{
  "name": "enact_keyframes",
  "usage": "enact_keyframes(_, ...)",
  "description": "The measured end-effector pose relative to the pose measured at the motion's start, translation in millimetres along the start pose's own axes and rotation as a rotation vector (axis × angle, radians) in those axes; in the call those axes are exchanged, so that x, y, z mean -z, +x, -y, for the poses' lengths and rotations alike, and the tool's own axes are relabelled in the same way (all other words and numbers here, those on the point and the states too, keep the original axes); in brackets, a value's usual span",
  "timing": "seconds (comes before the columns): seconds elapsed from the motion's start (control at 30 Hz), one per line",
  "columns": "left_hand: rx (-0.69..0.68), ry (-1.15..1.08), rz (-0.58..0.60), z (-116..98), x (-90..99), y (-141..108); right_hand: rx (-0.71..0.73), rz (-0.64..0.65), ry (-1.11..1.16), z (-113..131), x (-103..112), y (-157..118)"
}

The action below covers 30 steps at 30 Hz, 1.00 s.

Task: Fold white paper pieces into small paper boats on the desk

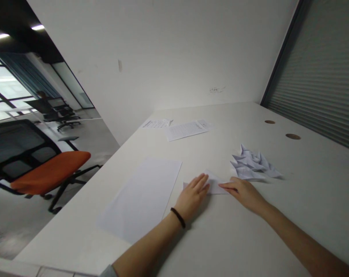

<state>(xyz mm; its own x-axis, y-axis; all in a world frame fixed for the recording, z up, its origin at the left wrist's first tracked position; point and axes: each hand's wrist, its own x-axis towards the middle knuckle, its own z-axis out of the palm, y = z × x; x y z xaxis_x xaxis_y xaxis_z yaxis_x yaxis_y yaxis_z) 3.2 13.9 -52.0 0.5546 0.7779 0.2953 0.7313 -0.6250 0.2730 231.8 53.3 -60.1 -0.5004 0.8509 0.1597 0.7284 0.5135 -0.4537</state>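
Note:
A small folded sheet of white paper [216, 186] lies on the white table in front of me. My left hand [193, 194], with a dark band at its wrist, rests flat across the paper's left part and hides some of it. At the paper's right end, my right hand [242, 192] has thumb and fingers pressed together on the edge. Just beyond that hand sits a pile of folded paper pieces [252, 163] with pointed tips. Left of my left hand are flat blank white sheets [145, 196].
Printed sheets [187, 130] lie toward the back of the white table [220, 246], near the white wall. Two round holes [293, 136] are in the tabletop at the right, beside a blind-covered window. An orange-seated office chair [51, 171] stands left of the table; a person sits far behind.

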Motion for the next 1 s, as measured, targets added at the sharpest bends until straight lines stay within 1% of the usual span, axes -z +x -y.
enact_keyframes(0.03,-0.038,-0.062,0.038,-2.7,-2.7,0.6,0.01,-0.002,-0.029,0.4,0.1,-0.2)
enact_keyframes(0.1,-0.053,-0.133,0.082,-7.9,-5.5,0.4,0.005,-0.052,-0.126,3.6,0.0,-1.1)
enact_keyframes(0.2,-0.041,-0.142,0.129,-14.3,-3.0,-2.0,-0.015,-0.252,-0.331,16.0,-3.6,-4.1)
enact_keyframes(0.23,-0.035,-0.13,0.147,-16.0,-1.3,-2.8,0.019,-0.301,-0.371,21.9,-6.2,-5.4)
enact_keyframes(0.27,-0.023,-0.114,0.157,-17.6,0.1,-3.2,0.083,-0.312,-0.378,28.0,-9.7,-6.8)
enact_keyframes(0.3,-0.012,-0.097,0.165,-19.1,1.2,-3.4,0.172,-0.272,-0.353,33.9,-13.7,-8.3)
enact_keyframes(0.33,-0.004,-0.081,0.171,-20.5,1.8,-3.4,0.253,-0.193,-0.313,38.8,-17.9,-9.9)
enact_keyframes(0.37,-0.001,-0.068,0.175,-21.8,1.9,-3.3,0.296,-0.118,-0.275,42.5,-22.0,-11.6)
enact_keyframes(0.43,0.007,-0.045,0.176,-23.5,1.4,-3.5,0.29,-0.019,-0.235,45.1,-28.2,-15.0)
enact_keyframes(0.5,0.024,-0.023,0.178,-23.1,1.3,-5.6,0.237,0.014,-0.233,41.6,-30.5,-18.2)
enact_keyframes(0.67,0.121,0.034,0.197,-11.8,6.6,-23.0,0.14,0.047,-0.279,22.5,-22.9,-26.6)
enact_keyframes(0.8,0.194,0.103,0.213,-5.0,8.2,-33.3,0.058,0.04,-0.309,10.0,-16.3,-34.1)
enact_keyframes(0.9,0.259,0.216,0.239,-10.5,8.4,-26.9,0.025,0.021,-0.354,8.2,-15.6,-34.7)
enact_keyframes(1.0,0.335,0.332,0.281,-20.4,15.6,-9.4,0.019,-0.064,-0.396,15.8,-17.0,-25.6)
